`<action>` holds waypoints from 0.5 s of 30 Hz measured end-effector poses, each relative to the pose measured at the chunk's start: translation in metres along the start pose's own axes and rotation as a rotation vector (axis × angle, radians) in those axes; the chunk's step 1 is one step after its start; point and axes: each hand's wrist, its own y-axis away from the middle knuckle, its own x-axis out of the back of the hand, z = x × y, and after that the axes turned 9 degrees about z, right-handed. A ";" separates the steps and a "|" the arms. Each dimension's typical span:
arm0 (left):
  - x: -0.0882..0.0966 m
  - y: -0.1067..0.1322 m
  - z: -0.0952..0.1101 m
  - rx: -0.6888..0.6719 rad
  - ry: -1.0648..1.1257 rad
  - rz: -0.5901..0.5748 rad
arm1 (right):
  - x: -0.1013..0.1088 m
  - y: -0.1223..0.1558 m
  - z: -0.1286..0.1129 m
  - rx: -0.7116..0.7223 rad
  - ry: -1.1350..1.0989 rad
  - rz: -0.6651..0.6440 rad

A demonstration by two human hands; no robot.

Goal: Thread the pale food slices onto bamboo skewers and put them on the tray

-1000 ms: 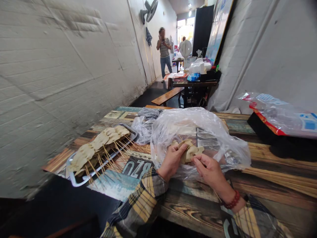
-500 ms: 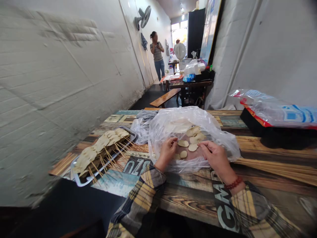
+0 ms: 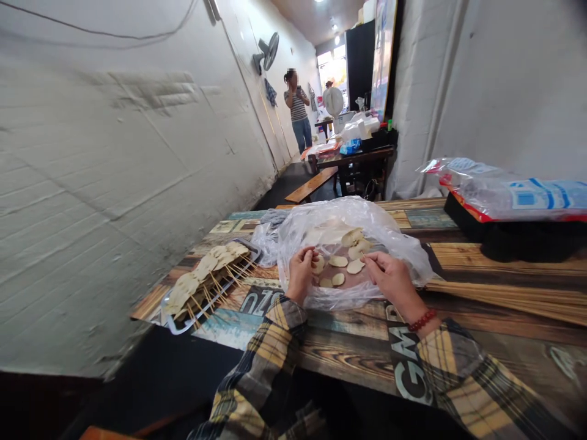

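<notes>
My left hand (image 3: 301, 273) is closed, thumb and fingers pinching a pale, thin round slice (image 3: 318, 264) that looks like potato. Between the fingertips of my right hand (image 3: 389, 275) is a thin bamboo skewer (image 3: 362, 254); only its tip shows clearly. Both hands are over a crumpled clear plastic bag (image 3: 305, 223), where several more pale slices (image 3: 338, 261) lie loose and a few overlap at the back. To the left, a metal tray (image 3: 177, 329) is piled with skewered slices (image 3: 202, 275), their sticks pointing toward me.
Bare bamboo skewers (image 3: 504, 299) lie along the table's right side. Behind them stands a black container (image 3: 472, 227) topped with plastic packaging (image 3: 527, 192). A smaller clear bag (image 3: 266, 241) sits by the tray. A person (image 3: 298, 110) stands far back near another table (image 3: 358, 160).
My left hand has shifted slightly, and a slice now shows at its fingertips. My right hand stays near the slices, the skewer tip now visible. The camera view has tilted and shifted.
</notes>
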 end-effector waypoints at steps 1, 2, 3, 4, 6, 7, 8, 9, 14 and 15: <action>0.000 0.000 0.002 0.001 -0.004 -0.014 | 0.000 -0.001 0.000 0.010 0.004 0.004; -0.001 0.000 0.005 -0.008 -0.033 -0.036 | 0.000 -0.001 -0.001 0.017 0.006 0.007; -0.003 0.000 0.007 -0.031 -0.090 -0.068 | 0.001 -0.001 -0.002 0.022 0.006 0.009; -0.007 0.001 0.009 -0.070 -0.169 -0.104 | 0.001 -0.002 -0.003 0.025 0.005 0.009; -0.017 0.004 0.012 -0.189 -0.364 -0.192 | 0.001 -0.002 -0.004 0.033 0.003 0.006; -0.023 0.006 0.013 -0.265 -0.465 -0.237 | 0.001 -0.002 -0.004 0.036 0.003 0.005; -0.029 0.007 0.015 -0.344 -0.558 -0.273 | 0.001 -0.002 -0.004 0.039 0.003 0.004; -0.033 0.008 0.016 -0.417 -0.640 -0.296 | 0.001 -0.002 -0.003 0.041 0.003 0.005; -0.027 -0.004 0.024 -0.607 -0.974 -0.280 | 0.002 -0.004 0.001 0.039 0.001 0.009; -0.021 -0.008 0.025 -0.619 -1.042 -0.299 | 0.001 -0.004 0.001 0.039 -0.002 0.007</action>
